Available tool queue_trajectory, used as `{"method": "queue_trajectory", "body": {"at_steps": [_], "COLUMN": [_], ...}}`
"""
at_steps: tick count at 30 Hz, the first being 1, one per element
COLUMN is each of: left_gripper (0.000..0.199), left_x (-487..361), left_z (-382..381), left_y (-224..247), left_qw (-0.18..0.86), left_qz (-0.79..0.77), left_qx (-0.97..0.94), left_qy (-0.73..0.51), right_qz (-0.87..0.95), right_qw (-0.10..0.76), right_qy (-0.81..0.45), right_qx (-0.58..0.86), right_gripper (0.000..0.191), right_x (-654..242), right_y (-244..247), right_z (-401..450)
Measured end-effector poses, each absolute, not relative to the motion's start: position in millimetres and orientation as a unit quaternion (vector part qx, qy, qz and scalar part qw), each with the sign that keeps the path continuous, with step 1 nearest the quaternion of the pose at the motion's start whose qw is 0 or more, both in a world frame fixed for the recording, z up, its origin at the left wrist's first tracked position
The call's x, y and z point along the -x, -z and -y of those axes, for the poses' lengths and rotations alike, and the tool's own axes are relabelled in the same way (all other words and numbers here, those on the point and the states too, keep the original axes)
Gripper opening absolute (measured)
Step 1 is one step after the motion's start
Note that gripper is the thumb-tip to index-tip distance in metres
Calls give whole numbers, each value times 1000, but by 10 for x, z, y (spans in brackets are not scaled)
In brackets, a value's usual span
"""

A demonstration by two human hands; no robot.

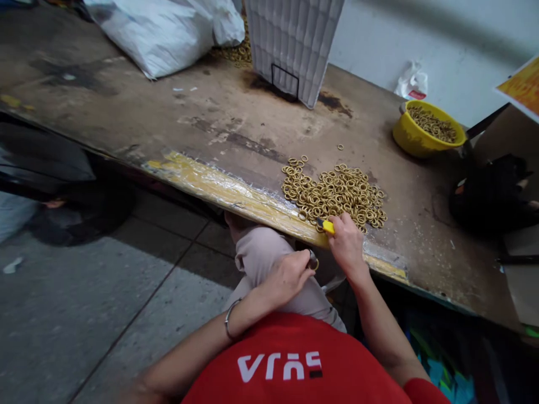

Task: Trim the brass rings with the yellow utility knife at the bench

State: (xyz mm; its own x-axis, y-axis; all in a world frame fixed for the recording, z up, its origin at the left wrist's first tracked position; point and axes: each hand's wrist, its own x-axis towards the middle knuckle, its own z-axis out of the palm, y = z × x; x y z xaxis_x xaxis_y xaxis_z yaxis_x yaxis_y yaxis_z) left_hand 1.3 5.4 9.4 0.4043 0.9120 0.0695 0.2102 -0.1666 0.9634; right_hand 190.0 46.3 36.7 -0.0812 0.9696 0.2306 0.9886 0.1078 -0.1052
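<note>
A heap of brass-coloured rings lies near the front edge of the wooden table. At the heap's near side, my right hand is closed on a yellow utility knife, its dark end pointing left. My left hand is just past the table edge, above my knee. Its fingers are closed on a brass ring, partly covered by the thumb and fingertips. The two hands are a short way apart.
Clear tape over yellow covers the table's front edge. A yellow basin of rings stands at the back right. A grey ridged tray is propped upright at the back. White sacks lie at the back left. A black object is at right.
</note>
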Motion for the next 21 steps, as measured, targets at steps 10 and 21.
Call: {"method": "queue_trajectory", "body": {"at_steps": [10,21], "left_gripper": [23,23], "left_x": [-48,-384], "left_z": [-445,-1032], "left_y": [70,36], "left_qw": [452,616], "left_qz": [-471,-460], "left_qx": [-662,-519], "left_qy": [-368,-373], "right_qz": [744,739], "right_qw": [70,281], "right_qy": [14,-135], "right_qx": [665,598], "right_gripper": [20,12], "right_x": [-1895,-2037], "right_y": [-268,-239], "right_z": [-696,-764]}}
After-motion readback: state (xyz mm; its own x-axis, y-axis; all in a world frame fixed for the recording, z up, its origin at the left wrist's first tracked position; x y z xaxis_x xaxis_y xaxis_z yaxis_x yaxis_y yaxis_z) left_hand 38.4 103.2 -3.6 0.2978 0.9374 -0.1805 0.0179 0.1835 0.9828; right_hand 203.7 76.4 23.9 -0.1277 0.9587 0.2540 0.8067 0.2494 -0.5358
